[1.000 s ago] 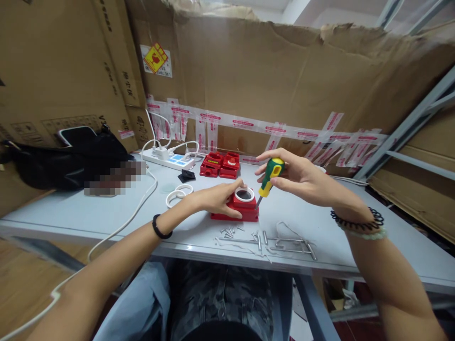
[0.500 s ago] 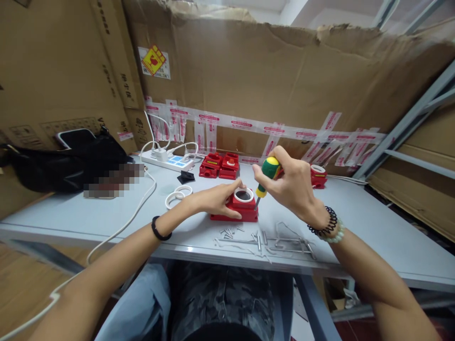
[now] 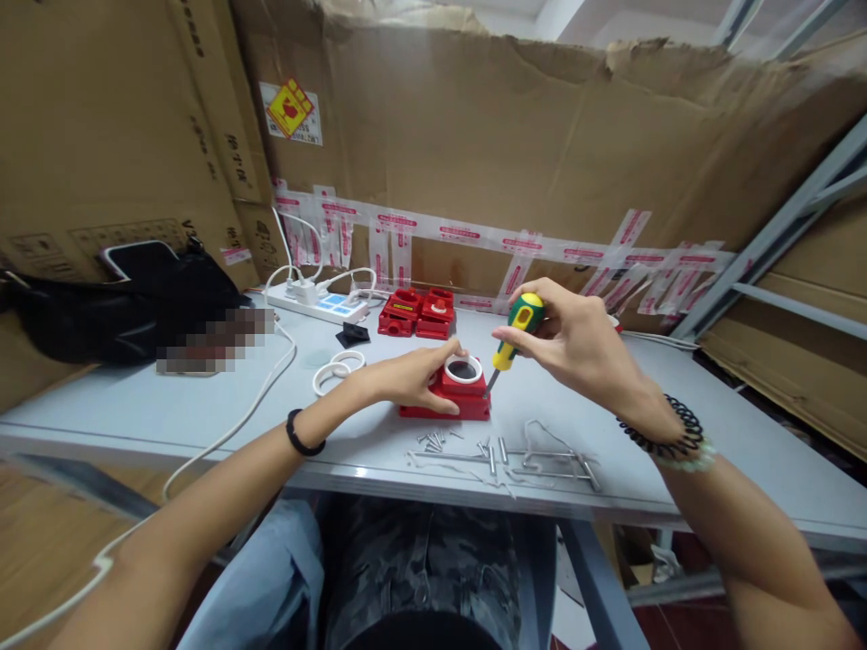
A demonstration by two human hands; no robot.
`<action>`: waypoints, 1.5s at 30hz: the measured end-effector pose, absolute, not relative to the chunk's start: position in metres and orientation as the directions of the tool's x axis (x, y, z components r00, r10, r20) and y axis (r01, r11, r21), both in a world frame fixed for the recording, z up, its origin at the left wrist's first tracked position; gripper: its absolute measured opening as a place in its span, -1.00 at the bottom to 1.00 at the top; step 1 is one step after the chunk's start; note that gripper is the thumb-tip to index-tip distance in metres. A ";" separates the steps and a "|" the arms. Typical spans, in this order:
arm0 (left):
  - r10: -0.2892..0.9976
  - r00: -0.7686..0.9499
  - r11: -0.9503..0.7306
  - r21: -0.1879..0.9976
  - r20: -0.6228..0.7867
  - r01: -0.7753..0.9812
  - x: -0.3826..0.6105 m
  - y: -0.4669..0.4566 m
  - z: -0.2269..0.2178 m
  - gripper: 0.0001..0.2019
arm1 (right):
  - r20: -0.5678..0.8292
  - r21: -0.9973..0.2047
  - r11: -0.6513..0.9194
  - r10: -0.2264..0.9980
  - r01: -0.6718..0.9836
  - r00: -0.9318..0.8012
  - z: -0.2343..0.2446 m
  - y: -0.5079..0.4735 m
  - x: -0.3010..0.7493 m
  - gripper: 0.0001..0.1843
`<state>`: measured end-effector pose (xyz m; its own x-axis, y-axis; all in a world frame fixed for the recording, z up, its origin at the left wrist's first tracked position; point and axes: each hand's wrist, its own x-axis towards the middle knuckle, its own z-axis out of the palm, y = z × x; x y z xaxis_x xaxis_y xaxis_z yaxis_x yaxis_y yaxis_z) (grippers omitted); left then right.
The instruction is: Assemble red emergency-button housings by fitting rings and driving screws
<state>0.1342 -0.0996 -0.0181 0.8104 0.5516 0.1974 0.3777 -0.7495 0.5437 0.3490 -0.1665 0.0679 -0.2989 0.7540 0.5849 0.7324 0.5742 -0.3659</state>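
A red box-shaped housing (image 3: 467, 406) with a white ring (image 3: 463, 368) on its top sits near the table's front edge. My left hand (image 3: 424, 379) grips the housing from the left, thumb along its front and fingers behind the ring. In my right hand (image 3: 569, 334) is a screwdriver (image 3: 526, 318) with a green and yellow handle. It leans to the right, and its tip meets the housing's right corner. Several loose screws (image 3: 433, 441) and metal pins (image 3: 493, 459) lie just in front of the housing.
Two red housings (image 3: 416, 311) stand at the back, beside a white power strip (image 3: 325, 305) with cables. White rings (image 3: 339, 370) and a small black piece (image 3: 353, 335) lie left of my left hand. A black bag (image 3: 128, 311) rests at far left. Cardboard (image 3: 474, 135) walls the rear.
My right hand has shifted right and turned, with the screwdriver handle leaning further right. The tip stays at the housing's corner. My left hand keeps its hold on the housing.
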 end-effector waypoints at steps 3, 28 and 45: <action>0.542 0.814 -0.761 0.531 0.207 0.372 0.135 -0.100 -0.018 -0.32 | 0.682 -0.326 0.503 0.712 0.800 -0.170 0.061 -0.164 0.340 -0.68; 0.891 0.354 -0.412 0.179 0.286 0.893 0.165 -0.094 -0.016 -0.35 | 0.848 -0.324 0.605 0.526 0.727 -0.060 0.062 -0.160 0.347 -0.78; 0.564 0.796 -0.746 0.549 0.220 0.377 0.129 -0.057 -0.008 -0.21 | 0.625 -0.676 0.586 0.777 0.447 -0.074 0.037 -0.152 0.358 -0.74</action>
